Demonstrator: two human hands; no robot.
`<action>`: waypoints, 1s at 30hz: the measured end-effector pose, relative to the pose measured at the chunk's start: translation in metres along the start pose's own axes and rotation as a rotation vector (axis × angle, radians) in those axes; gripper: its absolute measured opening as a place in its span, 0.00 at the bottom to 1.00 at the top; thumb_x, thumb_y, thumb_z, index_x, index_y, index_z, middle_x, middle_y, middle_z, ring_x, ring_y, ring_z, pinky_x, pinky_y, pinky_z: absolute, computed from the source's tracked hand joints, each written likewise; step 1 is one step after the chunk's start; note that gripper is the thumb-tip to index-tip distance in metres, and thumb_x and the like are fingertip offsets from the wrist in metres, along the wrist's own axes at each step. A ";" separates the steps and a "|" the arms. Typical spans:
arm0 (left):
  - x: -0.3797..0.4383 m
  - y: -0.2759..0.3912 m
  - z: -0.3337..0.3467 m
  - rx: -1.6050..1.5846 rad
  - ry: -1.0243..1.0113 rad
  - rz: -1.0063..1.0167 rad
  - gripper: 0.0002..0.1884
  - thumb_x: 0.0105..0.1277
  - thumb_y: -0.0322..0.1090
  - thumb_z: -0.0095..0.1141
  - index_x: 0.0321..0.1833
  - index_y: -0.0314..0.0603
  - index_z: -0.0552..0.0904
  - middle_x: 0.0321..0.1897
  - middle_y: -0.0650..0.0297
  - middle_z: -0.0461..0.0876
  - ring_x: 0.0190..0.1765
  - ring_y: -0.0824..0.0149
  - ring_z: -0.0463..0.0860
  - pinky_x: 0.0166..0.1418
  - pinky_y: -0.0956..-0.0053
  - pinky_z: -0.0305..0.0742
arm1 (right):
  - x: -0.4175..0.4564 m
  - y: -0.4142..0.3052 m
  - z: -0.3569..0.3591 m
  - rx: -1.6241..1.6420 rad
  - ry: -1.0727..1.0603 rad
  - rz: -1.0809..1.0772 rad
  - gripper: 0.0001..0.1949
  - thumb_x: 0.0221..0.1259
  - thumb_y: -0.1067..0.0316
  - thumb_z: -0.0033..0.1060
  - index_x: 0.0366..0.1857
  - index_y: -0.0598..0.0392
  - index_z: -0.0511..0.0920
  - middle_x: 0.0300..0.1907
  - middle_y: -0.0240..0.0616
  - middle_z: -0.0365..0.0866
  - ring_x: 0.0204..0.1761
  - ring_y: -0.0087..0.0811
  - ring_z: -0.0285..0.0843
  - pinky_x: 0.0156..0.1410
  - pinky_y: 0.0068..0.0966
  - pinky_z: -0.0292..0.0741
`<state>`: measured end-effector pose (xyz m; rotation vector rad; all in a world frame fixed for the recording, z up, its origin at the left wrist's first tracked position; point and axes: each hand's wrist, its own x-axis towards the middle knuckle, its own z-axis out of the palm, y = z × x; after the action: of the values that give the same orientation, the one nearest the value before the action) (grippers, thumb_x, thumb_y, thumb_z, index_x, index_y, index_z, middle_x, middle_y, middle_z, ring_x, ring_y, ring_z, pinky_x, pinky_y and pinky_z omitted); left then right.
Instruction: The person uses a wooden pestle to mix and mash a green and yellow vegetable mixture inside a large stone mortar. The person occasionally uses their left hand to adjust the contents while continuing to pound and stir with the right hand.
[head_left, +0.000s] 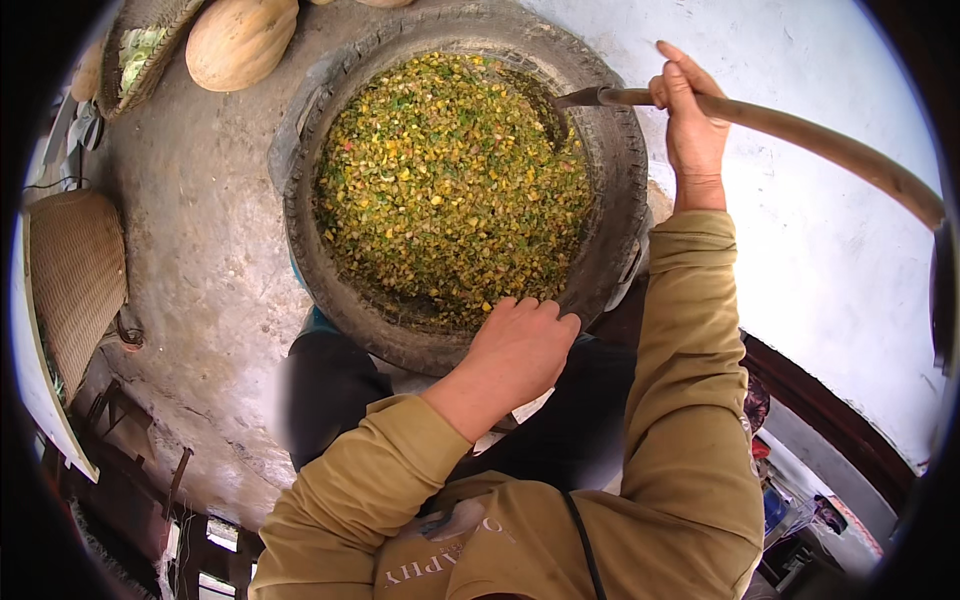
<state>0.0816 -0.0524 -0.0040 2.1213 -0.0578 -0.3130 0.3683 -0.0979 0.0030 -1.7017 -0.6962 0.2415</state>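
A large, worn round tub (616, 150), dark and rough-edged like tyre rubber, stands before me between my knees. Finely chopped yellow and green plant pieces (450, 180) fill it. My right hand (691, 101) is wrapped around a long, curved wooden handle (817, 135), its index finger extended. The handle's metal socket (589, 97) crosses the tub's right rim, and the tool's head is partly sunk in the chopped pieces. At the near rim, my left hand (529, 337) grips the tub's edge with its knuckles up; its fingertips are hidden.
A pale pumpkin (240, 43) lies on the concrete floor (195, 300) beyond the tub's left side. Beside it is a woven basket (161, 52) holding pale green leaves. Another woven basket (79, 270) sits at left. A white wall (817, 247) rises close on the right.
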 end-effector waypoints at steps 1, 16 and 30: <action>0.000 0.000 0.001 -0.001 0.011 -0.002 0.06 0.61 0.34 0.57 0.38 0.43 0.78 0.34 0.60 0.78 0.43 0.57 0.79 0.47 0.61 0.71 | 0.006 -0.006 0.000 0.022 -0.025 -0.026 0.12 0.67 0.68 0.59 0.51 0.58 0.82 0.20 0.25 0.73 0.26 0.19 0.67 0.36 0.20 0.69; -0.001 -0.001 0.004 0.029 0.033 -0.009 0.07 0.61 0.35 0.57 0.39 0.43 0.78 0.34 0.59 0.79 0.43 0.56 0.79 0.46 0.60 0.71 | 0.002 -0.028 -0.020 0.000 0.072 -0.056 0.14 0.67 0.68 0.59 0.51 0.65 0.80 0.19 0.26 0.70 0.24 0.19 0.66 0.38 0.18 0.68; 0.001 0.000 0.008 0.035 0.043 0.012 0.06 0.61 0.35 0.57 0.37 0.43 0.77 0.31 0.60 0.78 0.41 0.55 0.80 0.45 0.59 0.72 | -0.080 -0.057 -0.088 -0.023 0.375 0.013 0.18 0.68 0.66 0.56 0.54 0.71 0.75 0.16 0.23 0.66 0.20 0.16 0.61 0.32 0.17 0.67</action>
<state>0.0802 -0.0596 -0.0084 2.1603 -0.0510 -0.2612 0.3314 -0.2095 0.0629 -1.7119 -0.4101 -0.0778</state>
